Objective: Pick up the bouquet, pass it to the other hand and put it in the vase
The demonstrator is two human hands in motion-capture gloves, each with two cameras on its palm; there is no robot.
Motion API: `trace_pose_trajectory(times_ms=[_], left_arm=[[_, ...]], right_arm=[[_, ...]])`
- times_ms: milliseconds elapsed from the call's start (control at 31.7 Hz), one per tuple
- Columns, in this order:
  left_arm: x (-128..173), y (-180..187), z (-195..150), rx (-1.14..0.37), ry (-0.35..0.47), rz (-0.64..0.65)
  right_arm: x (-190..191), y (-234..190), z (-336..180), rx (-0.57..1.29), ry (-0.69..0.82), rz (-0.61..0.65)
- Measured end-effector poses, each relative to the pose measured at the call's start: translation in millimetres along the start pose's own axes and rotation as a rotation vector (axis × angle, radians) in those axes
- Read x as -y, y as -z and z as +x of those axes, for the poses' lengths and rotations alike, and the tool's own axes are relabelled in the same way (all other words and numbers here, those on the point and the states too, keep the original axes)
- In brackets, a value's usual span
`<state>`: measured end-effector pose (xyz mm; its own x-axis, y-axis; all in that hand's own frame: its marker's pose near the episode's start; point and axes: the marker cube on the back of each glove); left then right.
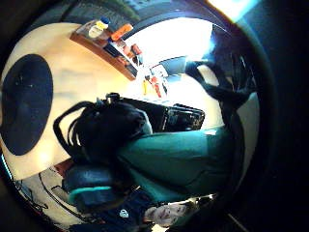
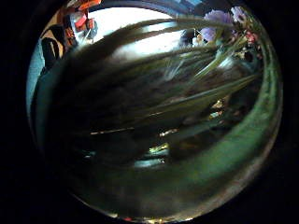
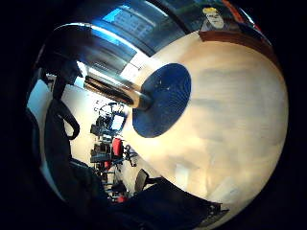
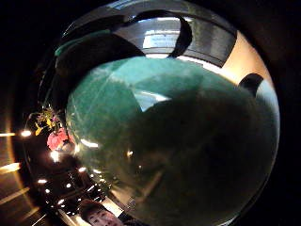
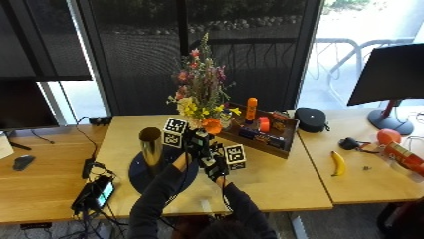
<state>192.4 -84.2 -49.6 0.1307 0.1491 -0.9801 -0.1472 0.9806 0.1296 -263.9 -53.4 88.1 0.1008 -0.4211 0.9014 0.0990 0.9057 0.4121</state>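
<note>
A wooden table (image 5: 278, 174) is seen in front of dark floor-to-ceiling windows, with more desk running off to the right of the frame where a banana (image 5: 338, 163) and a monitor (image 5: 391, 74) are parked. A wooden tray (image 5: 260, 135) of bottles and bits is sat just right of centre.

The bouquet (image 5: 199, 94) is held upright dead centre of the outside view, blooms up top, stems pointing down, so the long axis is pretty much vertical. Both gloved hands are bunched together at the bottom of the stems: the left hand (image 5: 191, 142) is wrapped round them, which is backed up by its thumb-side palm view being filled with green stalks. The right hand (image 5: 215, 167) is tucked just below and right of it, touching or near enough; whether its fingers are actually closed on the stems can't be told from here, since its thumb-side view is mostly filled by the person's green sleeve.

The gold vase (image 5: 152, 145) is stood on a round dark mat (image 5: 142, 179), just left of the hands in the frame. So it's the left hand that's nearer to it, and the stem ends are sitting at about rim height, off to the vase's right. Looks like mid-handover, going by the hands. Whichever hand ends up with it, the stems have to be shifted left and dropped straight down into the opening.
</note>
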Motion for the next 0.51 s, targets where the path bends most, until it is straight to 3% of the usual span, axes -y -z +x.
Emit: trace_pose_trajectory(times_ms=[221,505], left_arm=[[1,15,17,0.033,-0.011,0.048],[-5,59,93,0.096,-0.094,0.216]], right_arm=[[-3,6,-12,-0.037,0.021,-0.095],[-2,35,-40,-0.055,0.056,-0.129]])
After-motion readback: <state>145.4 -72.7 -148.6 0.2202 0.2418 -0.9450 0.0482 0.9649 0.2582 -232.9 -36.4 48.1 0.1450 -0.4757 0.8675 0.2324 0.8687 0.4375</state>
